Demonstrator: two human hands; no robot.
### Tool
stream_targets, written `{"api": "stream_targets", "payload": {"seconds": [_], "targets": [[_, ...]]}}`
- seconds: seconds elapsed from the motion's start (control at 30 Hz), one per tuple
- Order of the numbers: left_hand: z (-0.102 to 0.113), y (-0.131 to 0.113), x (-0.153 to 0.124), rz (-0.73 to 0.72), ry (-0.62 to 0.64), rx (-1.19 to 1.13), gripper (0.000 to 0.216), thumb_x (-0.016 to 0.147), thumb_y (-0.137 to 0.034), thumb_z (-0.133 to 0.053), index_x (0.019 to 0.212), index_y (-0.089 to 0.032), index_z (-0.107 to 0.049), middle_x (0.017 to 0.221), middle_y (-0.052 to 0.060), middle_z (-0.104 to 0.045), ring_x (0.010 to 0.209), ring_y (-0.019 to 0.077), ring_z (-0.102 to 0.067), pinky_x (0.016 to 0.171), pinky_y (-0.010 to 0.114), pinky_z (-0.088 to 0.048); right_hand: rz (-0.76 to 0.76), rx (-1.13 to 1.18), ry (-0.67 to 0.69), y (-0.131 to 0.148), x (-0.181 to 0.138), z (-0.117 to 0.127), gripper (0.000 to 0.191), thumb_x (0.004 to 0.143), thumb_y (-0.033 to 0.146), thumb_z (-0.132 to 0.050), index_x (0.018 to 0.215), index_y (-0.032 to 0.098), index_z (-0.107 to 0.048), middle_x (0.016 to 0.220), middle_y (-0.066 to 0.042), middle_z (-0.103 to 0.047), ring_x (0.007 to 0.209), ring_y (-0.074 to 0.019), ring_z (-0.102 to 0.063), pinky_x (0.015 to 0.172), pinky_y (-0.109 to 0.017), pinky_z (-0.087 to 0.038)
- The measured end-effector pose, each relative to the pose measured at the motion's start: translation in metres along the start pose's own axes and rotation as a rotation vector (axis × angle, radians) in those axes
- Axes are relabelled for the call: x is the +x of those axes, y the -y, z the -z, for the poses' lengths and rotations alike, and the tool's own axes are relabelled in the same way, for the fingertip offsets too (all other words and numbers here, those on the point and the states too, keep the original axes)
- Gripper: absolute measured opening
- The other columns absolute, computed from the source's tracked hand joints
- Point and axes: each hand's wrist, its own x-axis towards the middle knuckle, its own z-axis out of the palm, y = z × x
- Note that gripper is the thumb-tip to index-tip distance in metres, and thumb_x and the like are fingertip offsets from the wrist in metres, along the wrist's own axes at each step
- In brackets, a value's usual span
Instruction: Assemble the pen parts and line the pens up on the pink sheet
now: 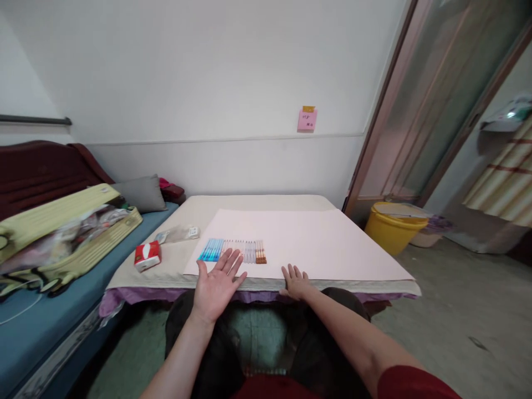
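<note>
My left hand (216, 289) is raised at the table's front edge, palm toward me and fingers spread, with nothing in it. Behind its fingertips lies a neat row of pens (213, 250), blue at the left, pale or clear in the middle, brown-orange at the right. My left fingers hide part of that row. My right hand (296, 284) rests palm down, fingers apart, at the front edge of a large pale pink sheet (320, 244). The pens lie on the left part of this sheet. Nothing shows in my right hand.
On the cream-covered table (128, 277), a red tissue pack (147, 256) and a clear plastic bag (177, 234) lie left of the sheet. A blue bed (83, 282) holds an open yellow suitcase (62, 213). A yellow bucket (390, 230) stands at the right.
</note>
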Motion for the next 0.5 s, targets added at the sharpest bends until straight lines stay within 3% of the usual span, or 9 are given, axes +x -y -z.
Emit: {"api": "stream_targets", "payload": {"seconds": [0.17,0.37,0.5], "targets": [[0.000,0.008,-0.001,0.015,0.038,0.202,0.089,0.075,-0.072,0.008,0.145,-0.024,-0.020,0.152,0.010,-0.019,0.136,0.0297,-0.024,0.100,0.056,-0.031,0.011,0.004,-0.037,-0.004,0.001,-0.005,0.098,0.073,0.062,-0.048,0.147,0.020,0.001,0.153,-0.010,0.010,0.138,-0.0310,0.011,0.106,-0.054,0.001],[-0.012,0.021,0.002,0.058,0.129,0.163,0.093,0.072,-0.074,0.010,0.143,-0.024,-0.023,0.153,0.008,-0.013,0.137,0.0295,-0.020,0.101,0.053,-0.031,0.012,0.034,-0.067,-0.006,0.004,-0.010,0.101,0.072,0.062,-0.051,0.147,0.022,0.002,0.153,-0.009,0.011,0.138,-0.0305,0.012,0.106,-0.053,0.003],[-0.014,0.026,0.005,0.083,0.125,0.308,0.095,0.072,-0.072,0.014,0.144,-0.020,-0.018,0.153,0.012,-0.015,0.135,0.0295,-0.026,0.098,0.051,-0.035,0.015,0.052,-0.082,-0.006,0.004,-0.011,0.103,0.070,0.061,-0.055,0.147,0.022,0.001,0.153,-0.009,0.010,0.138,-0.0300,0.011,0.106,-0.053,0.004]]}}
